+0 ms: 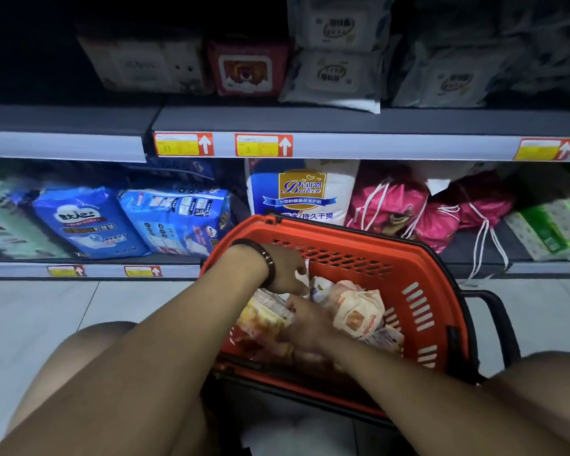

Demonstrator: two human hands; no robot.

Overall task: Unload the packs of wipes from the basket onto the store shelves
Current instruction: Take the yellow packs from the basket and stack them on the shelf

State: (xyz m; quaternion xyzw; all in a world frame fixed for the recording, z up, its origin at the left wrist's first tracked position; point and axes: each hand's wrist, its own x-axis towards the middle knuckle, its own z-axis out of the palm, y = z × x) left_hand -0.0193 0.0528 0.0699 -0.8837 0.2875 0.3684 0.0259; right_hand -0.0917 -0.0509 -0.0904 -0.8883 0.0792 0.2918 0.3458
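right hand [305,319], left hand [287,268] touch packs [356,315] in basket [435,281]

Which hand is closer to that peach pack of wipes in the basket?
Right. The right hand lies just left of the peach pack of wipes; the left hand is farther back, by the far wall of the basket.

You're in shop, retail aisle. Long grey metal shelves [343,121] in tiers, front edges carrying red-and-yellow price tags with white arrows [263,145]. Stock faced outward in rows: white soft packs of wipes [334,77] above, blue plastic-wrapped printed packs [86,222] and pink drawstring bags [392,205] below. Red perforated plastic shopping basket [425,274] before you. Pale tiled floor [30,307] underfoot.
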